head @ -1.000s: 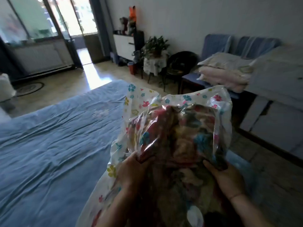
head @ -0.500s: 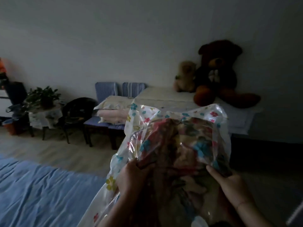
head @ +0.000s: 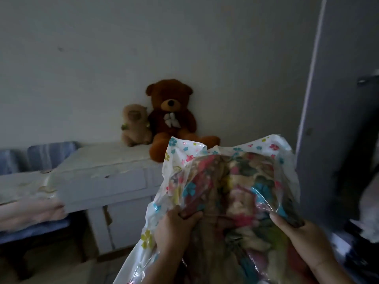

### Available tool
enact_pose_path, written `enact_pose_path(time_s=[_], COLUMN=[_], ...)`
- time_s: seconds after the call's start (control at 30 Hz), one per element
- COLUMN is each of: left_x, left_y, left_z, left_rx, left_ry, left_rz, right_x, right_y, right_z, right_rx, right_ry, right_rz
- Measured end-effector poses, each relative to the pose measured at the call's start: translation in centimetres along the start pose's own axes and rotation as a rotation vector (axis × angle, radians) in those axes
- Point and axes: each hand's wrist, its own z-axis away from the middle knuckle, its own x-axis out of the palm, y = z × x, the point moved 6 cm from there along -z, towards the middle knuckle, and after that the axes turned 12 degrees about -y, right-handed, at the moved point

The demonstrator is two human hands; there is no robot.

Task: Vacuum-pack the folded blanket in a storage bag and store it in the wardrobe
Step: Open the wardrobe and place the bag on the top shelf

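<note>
The room is dim and the edges are blurred, so much stays vague: at 3 o'clock a tall grey door panel (head: 336, 99) runs off the top of the frame, with a dark handle near its right edge. The gap below and beyond it at 4 o'clock is nearly black, with pale smeared shapes that cannot be made out. Whether this panel belongs to the wardrobe cannot be told. The storage bag (head: 205, 152) fills the 5 to 6 o'clock part of the view, and its lower end is cut off by the bottom edge. The bag is clear plastic with a white, flower-printed border, and the folded blanket (head: 235, 181) lies inside it, showing mixed reds, teals and tans through the crinkled film. The two hands are apart, each clamped on the bag. The left hand (head: 174, 228) pinches the plastic on the left side, thumb on top and fingers curled in. The right hand (head: 301, 236) holds the right side with its thumb laid along the top, its other fingers hidden beneath. The bag's upper edge covers one foot of a brown teddy bear (head: 170, 115), which sits just toward 11 o'clock from the middle on a white cabinet (head: 106, 177), against the wall. A smaller tan plush toy (head: 135, 126) leans on the bear's side. At 9 o'clock a blue chair (head: 41, 156) is cut off by the frame, and below it lies pale folded bedding (head: 26, 210), blurred.
</note>
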Motion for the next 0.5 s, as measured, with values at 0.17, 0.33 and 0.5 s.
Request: enact_pose_path(time_s=[0.17, 0.33, 0.5], left_x=[5.9, 11.1, 15.1], left_y=[4.6, 10.3, 16.7], left_z=[-5.7, -10.0, -12.0], left_rx=[0.144, 0.328, 0.485], left_ry=[-0.177, -0.36, -0.508], left_rz=[0.01, 0.051, 0.09], right_x=[-4.1, -7.1, -10.6], right_y=[2.4, 2.7, 2.6], right_z=[-1.6, -0.7, 0.0], right_rx=[0.12, 0.211, 0.289], right_ry=[0.174, 0.37, 0.55], right_rz=[-0.006, -0.062, -0.003])
